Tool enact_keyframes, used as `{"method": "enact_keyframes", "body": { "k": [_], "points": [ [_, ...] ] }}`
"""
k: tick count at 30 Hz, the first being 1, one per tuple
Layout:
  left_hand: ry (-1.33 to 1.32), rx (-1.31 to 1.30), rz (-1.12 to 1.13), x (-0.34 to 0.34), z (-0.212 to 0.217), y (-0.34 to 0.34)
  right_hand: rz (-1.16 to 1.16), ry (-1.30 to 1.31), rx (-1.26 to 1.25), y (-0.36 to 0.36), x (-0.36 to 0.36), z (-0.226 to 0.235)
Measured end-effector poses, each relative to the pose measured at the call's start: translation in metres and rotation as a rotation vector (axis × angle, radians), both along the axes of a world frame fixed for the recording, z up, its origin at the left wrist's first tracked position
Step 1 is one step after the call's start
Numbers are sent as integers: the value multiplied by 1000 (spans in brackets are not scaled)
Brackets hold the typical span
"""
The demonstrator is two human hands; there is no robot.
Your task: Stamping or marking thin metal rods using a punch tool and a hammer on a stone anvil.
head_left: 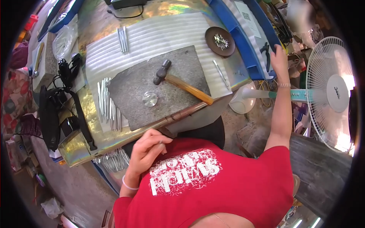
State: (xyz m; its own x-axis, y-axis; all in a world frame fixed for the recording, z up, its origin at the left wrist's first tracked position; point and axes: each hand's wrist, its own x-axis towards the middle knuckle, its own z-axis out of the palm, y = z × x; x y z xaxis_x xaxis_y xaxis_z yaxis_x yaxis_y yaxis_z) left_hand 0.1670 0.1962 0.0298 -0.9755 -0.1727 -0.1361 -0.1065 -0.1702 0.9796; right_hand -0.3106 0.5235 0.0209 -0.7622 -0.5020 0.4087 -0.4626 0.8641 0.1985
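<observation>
My right hand (280, 59) is stretched far out to the right, at the outer wall of a blue tray (241, 45). Its fingers look apart, close beside black-handled pliers (267, 57) in the tray; contact is unclear. My left hand (149, 149) is held before my chest with fingers curled in; anything inside is hidden. On a grey stone slab (125, 89) lies a hammer (184, 86), its wooden handle pointing toward me. Left of its handle is a round clear disc (150, 99). A thin silvery rod (220, 74) rests right of the slab.
Silvery rods (108, 100) lie in a bunch left of the slab, with more (122, 40) behind on white foam sheeting (159, 32). A brown dish (220, 41) holds small metal pieces. A white fan (334, 91) stands at right, black straps and cables (62, 98) at left.
</observation>
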Motion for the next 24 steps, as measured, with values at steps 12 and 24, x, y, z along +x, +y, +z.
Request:
{"method": "enact_keyframes", "body": {
  "k": [12,24],
  "points": [
    [347,-214,690,-11,17,-33,551,-624,-56,-208,272,28],
    [163,-693,693,0,-4,-47,137,-502,-389,-153,99,-14]
  ]
}}
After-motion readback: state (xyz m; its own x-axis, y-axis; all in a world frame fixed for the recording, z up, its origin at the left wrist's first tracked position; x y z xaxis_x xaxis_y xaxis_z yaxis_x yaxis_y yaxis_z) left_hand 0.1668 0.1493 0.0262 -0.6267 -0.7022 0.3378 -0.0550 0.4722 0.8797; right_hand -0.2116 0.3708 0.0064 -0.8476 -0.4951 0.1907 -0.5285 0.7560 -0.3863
